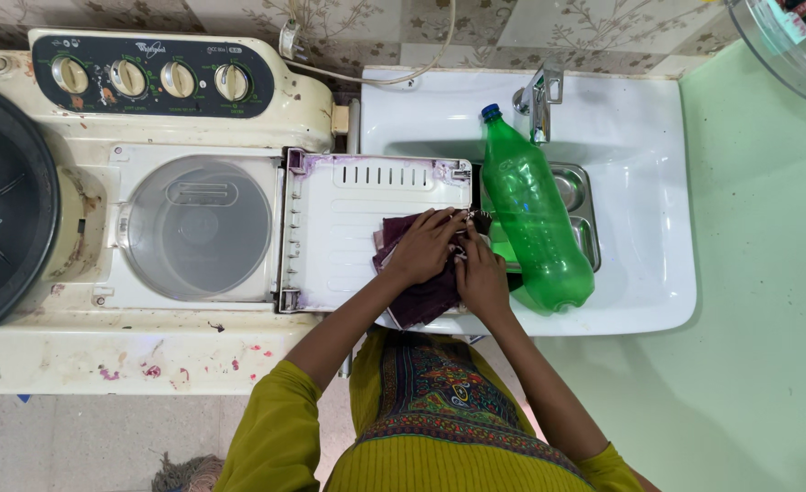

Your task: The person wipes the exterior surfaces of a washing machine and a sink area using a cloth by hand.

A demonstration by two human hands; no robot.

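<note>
A dark maroon cloth point(421, 296) lies on the opened white lid point(348, 228) of a cream twin-tub washing machine point(102, 346). My left hand point(426, 244) presses flat on the cloth. My right hand point(480, 273) grips the cloth's right edge, close beside the left hand. A large green plastic bottle point(535, 214) with a blue cap lies tilted in the white sink point(640, 182), just right of my right hand.
The spinner's clear round inner cover point(198, 228) sits left of the lid. Four dials point(153, 79) line the control panel. A black wash-tub lid point(2, 210) is at far left. A steel tray point(581, 205) and a tap point(540, 100) are in the sink; a clear container point(785, 50) is at top right.
</note>
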